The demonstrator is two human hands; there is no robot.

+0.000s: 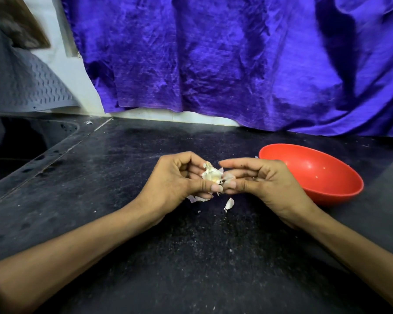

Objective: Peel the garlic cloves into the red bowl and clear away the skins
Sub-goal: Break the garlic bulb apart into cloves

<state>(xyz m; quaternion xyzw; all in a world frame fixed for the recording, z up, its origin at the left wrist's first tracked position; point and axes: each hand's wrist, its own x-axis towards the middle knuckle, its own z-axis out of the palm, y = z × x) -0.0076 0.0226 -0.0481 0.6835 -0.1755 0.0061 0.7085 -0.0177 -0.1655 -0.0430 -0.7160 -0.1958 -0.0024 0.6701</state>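
My left hand [177, 177] grips a garlic clove [211, 174] with loose white papery skin, above the dark counter [191, 245]. My right hand [254, 177] meets it from the right, its thumb and fingertips pinching the skin on the clove's right side. A single skin-covered clove [229, 203] lies on the counter just below the hands. Scraps of skin [196, 198] lie under my left hand. The red bowl [327, 193] stands to the right, behind my right hand, and holds only a few specks.
A purple cloth [236, 64] hangs along the back wall down to the counter. A dark sink [16, 143] is sunk into the counter at the far left, with a grey mat [27, 82] above it. Small white flecks dot the counter.
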